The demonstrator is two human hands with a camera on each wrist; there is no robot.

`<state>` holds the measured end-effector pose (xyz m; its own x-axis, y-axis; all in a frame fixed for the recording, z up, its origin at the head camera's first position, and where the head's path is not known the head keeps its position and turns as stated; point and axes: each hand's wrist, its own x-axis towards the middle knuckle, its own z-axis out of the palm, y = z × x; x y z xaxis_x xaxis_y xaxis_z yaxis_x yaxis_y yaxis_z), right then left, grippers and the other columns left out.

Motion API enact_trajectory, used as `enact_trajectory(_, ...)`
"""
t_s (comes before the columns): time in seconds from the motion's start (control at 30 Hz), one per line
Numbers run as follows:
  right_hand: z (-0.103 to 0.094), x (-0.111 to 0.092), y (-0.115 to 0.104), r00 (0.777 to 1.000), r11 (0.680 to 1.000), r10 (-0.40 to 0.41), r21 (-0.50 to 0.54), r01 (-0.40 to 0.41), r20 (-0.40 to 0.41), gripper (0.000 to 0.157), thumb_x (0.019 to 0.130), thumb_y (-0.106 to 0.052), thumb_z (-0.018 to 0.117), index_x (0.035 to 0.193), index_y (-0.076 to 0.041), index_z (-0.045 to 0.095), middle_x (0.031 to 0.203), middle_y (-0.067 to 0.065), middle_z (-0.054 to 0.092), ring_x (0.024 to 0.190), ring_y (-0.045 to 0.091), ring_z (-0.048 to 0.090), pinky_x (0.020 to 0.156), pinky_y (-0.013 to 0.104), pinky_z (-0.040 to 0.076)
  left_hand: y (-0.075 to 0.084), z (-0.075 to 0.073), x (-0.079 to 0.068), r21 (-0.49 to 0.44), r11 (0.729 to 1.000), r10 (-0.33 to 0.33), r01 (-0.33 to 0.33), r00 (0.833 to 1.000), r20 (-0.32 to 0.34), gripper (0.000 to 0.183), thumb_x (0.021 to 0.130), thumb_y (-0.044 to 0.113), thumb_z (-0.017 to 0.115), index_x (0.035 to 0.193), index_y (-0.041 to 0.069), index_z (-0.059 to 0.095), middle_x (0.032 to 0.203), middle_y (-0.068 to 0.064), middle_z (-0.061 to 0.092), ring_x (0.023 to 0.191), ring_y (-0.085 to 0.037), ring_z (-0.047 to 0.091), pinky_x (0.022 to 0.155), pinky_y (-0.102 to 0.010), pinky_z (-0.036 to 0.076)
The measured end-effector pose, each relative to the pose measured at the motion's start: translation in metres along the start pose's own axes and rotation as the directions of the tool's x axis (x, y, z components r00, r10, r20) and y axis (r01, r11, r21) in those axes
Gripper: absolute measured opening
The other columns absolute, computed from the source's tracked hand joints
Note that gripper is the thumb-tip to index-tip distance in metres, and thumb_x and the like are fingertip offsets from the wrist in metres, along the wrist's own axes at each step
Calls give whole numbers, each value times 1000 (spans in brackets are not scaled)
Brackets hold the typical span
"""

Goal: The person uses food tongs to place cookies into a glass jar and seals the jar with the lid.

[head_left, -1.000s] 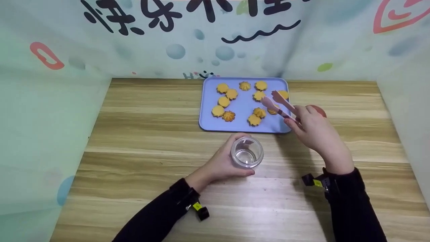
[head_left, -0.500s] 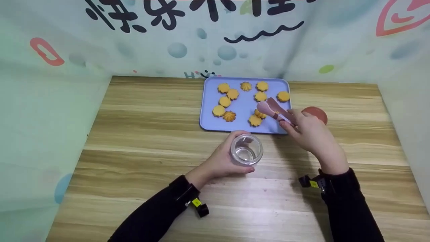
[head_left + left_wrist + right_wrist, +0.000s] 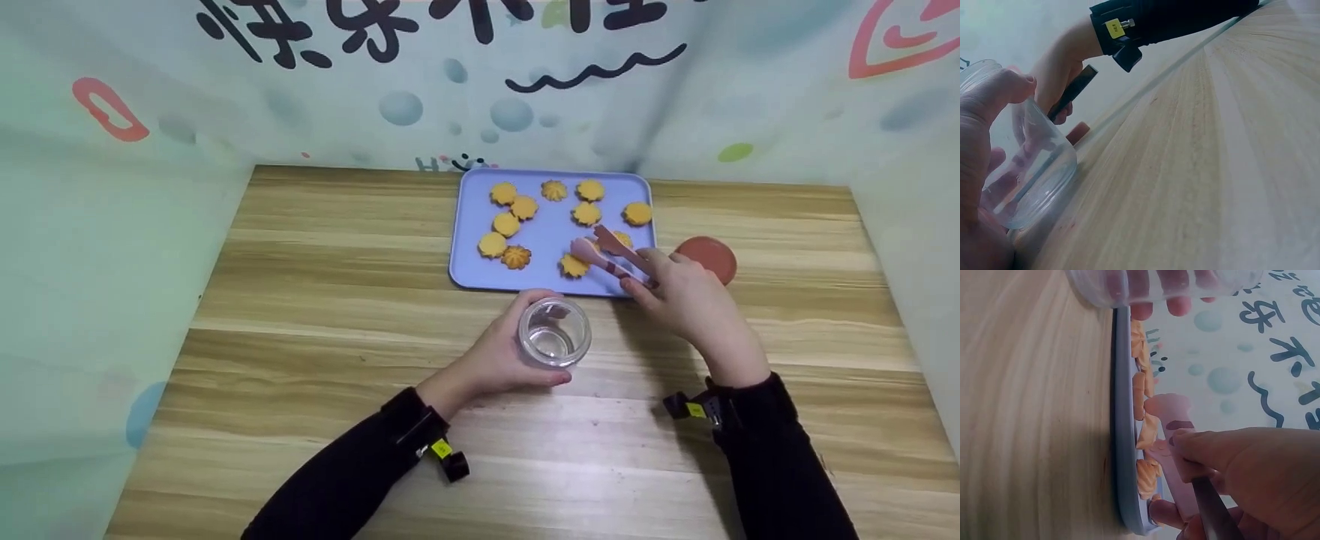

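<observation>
My left hand (image 3: 506,356) grips a clear glass jar (image 3: 586,330), its mouth facing up, in front of the tray. In the left wrist view the thumb and fingers wrap the jar's wall (image 3: 1053,174). My right hand (image 3: 694,304) holds pink tongs (image 3: 628,255) low over the right front part of the blue tray (image 3: 540,236). The two tong tips stand apart and partly cover a cookie there. A flower-shaped cookie (image 3: 575,266) lies just in front of the tips, and another cookie (image 3: 622,240) shows behind the tongs' far arm.
Several more golden cookies (image 3: 506,224) lie scattered on the tray's left and back parts. A reddish-brown round lid-like disc (image 3: 709,259) rests on the wooden table (image 3: 315,315) right of the tray, partly behind my right hand. A printed cloth backdrop (image 3: 405,135) rises behind the tray.
The tongs in my right hand have moved left and toward the tray's front, from the back right cookies to the front ones. My left hand stays with the jar almost in place.
</observation>
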<state>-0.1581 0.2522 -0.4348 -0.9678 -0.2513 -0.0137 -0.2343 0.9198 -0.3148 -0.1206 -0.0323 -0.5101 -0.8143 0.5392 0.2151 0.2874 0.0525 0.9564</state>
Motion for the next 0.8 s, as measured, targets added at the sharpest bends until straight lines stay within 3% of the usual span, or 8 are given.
enact_trajectory(0.27, -2, -1, 4, 998, 999, 48, 1, -48, -28, 49, 95, -37, 68, 130, -4, 59, 93, 18, 58, 81, 37, 55, 65, 54, 45, -3, 1, 1, -4, 1000, 12, -12, 1000, 4, 99, 64, 37, 97, 144, 35, 39, 140, 9, 54, 130, -27, 53, 113, -43, 40)
enact_trajectory(0.5, 6, -1, 5, 997, 999, 50, -2, -50, -67, 49, 95, -37, 67, 128, -2, 59, 91, 19, 57, 78, 39, 56, 63, 54, 45, -3, 0, 1, 3, 1000, 5, -5, 1000, 25, 97, 66, 37, 96, 144, 34, 38, 141, -6, 55, 130, -27, 53, 114, -41, 39)
enact_trajectory(0.8, 9, 1, 3, 994, 996, 91, 20, -90, -63, 51, 95, -40, 68, 125, 1, 60, 90, 19, 55, 78, 37, 53, 61, 48, 41, 1, -1, 0, 2, 1000, -6, 6, 1000, 19, 99, 64, 35, 97, 144, 32, 39, 140, 6, 55, 131, -25, 52, 113, -41, 40)
